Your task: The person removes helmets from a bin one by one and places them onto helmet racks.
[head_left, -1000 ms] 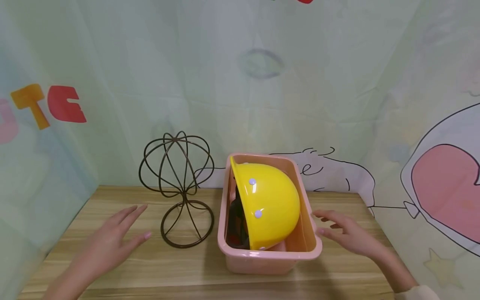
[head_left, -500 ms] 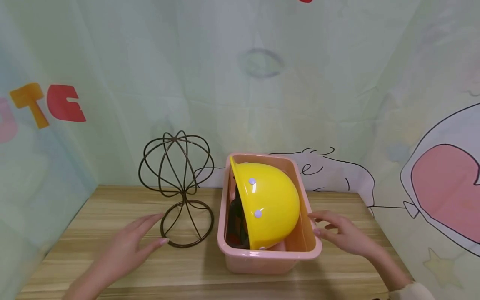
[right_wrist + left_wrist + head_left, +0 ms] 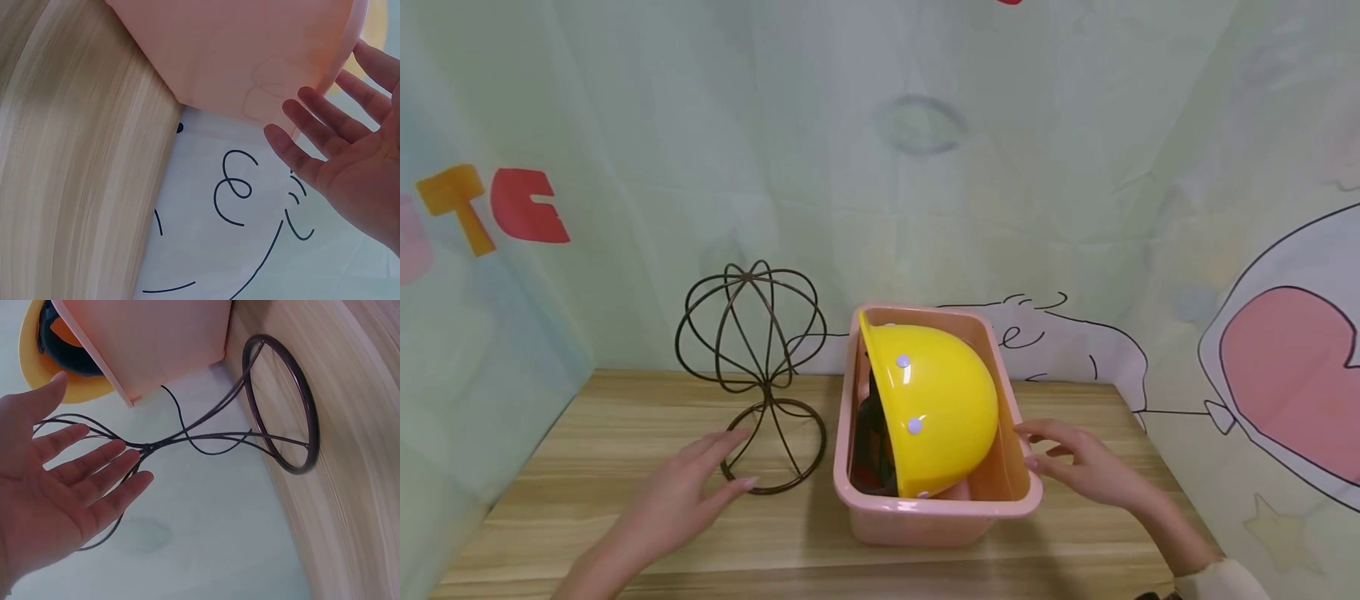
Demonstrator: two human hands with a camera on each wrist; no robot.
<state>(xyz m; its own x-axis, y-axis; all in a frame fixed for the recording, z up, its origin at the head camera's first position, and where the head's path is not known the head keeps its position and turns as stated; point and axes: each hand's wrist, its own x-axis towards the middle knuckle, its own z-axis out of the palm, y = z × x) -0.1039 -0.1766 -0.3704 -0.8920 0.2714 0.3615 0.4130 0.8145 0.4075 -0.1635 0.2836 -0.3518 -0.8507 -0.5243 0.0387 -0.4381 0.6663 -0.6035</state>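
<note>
A yellow hard hat [image 3: 943, 408] lies on its side in a pink plastic bin [image 3: 925, 529], its dark inner harness [image 3: 870, 446] turned to the left. Just left of the bin stands a dark wire rack [image 3: 767, 390] with a round cage top and a ring base. My left hand [image 3: 673, 496] reaches in from the left, fingers extended and thumb apart, overlapping the ring base in the head view. In the left wrist view the palm faces the rack and holds nothing. Relaxed fingers of my right hand [image 3: 1086, 468] lie right at the bin's right rim.
The bin and rack stand on a wood-grain tabletop [image 3: 625, 417]. A pale green printed curtain [image 3: 775, 150] hangs close behind and on both sides, with cartoon drawings and coloured letters.
My left hand has moved right, up to the rack's base. My right hand has shifted slightly left to the bin's rim. The hard hat, bin and rack have stayed put.
</note>
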